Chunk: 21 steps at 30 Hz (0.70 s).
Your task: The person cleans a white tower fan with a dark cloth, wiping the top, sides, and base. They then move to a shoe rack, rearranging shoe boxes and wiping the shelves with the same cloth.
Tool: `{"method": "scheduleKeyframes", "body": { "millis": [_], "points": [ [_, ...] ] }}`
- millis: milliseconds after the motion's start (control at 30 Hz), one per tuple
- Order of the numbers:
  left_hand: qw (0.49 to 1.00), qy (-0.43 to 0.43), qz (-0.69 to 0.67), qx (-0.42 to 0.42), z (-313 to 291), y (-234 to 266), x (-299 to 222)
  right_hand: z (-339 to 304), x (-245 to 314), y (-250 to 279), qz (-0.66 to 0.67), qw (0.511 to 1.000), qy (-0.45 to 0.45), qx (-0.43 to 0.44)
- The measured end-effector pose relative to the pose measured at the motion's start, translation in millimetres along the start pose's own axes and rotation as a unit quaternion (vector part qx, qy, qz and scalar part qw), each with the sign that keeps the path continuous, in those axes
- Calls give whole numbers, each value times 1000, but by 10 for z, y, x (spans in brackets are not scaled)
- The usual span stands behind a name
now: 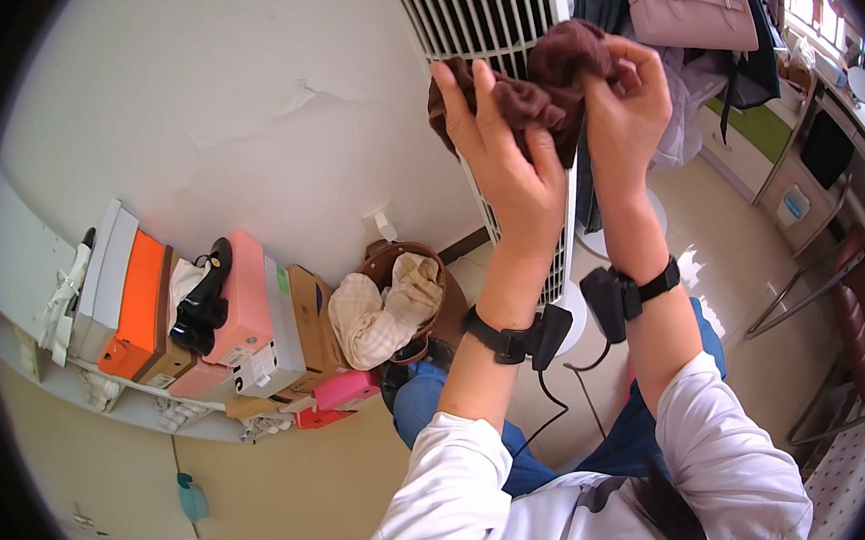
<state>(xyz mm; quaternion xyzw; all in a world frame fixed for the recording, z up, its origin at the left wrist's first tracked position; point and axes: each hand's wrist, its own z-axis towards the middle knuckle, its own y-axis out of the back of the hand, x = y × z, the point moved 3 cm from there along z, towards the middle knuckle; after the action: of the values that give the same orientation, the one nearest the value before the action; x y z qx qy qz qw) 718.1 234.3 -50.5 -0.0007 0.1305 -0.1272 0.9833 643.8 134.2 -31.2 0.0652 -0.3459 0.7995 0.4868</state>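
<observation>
A crumpled dark brown cloth [570, 52] is held up between my two hands, in front of the upper part of a tall white slatted appliance [475, 11]. My left hand [514, 174] has its thumb and fingers closed on the cloth's left part, with two fingers reaching up over it. At the cloth's right end, my right hand [632, 111] pinches it between thumb and bent fingers. The cloth is bunched in soft folds, and its kind cannot be made out. Each wrist wears a black strap with a small box and a cable.
Left, shoeboxes [144, 300] stand along a shelf with black shoes [204, 301] on top. A brown basket [392, 258] holding pale fabric sits by the wall. A pink handbag [690, 11] and clothes hang right of the appliance. A brown chair [858, 331] stands far right.
</observation>
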Motion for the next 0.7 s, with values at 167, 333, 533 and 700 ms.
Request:
{"method": "scheduleKeyframes", "body": {
  "millis": [167, 333, 533, 700],
  "points": [
    [994, -31, 95, 36, 53, -102, -110, 276, -262, -4, -125, 992, 4, -3],
    [986, -18, 133, 101, -195, -186, -11, -170, -881, 372, -201, 970, -127, 40],
    [983, 22, 119, 135, -740, -15, 125, -930, -925, 697, -174, 965, -195, 22],
    [992, 97, 15, 75, -1042, 202, 181, -1217, -219, 609, -184, 968, -156, 68]
  ]
}}
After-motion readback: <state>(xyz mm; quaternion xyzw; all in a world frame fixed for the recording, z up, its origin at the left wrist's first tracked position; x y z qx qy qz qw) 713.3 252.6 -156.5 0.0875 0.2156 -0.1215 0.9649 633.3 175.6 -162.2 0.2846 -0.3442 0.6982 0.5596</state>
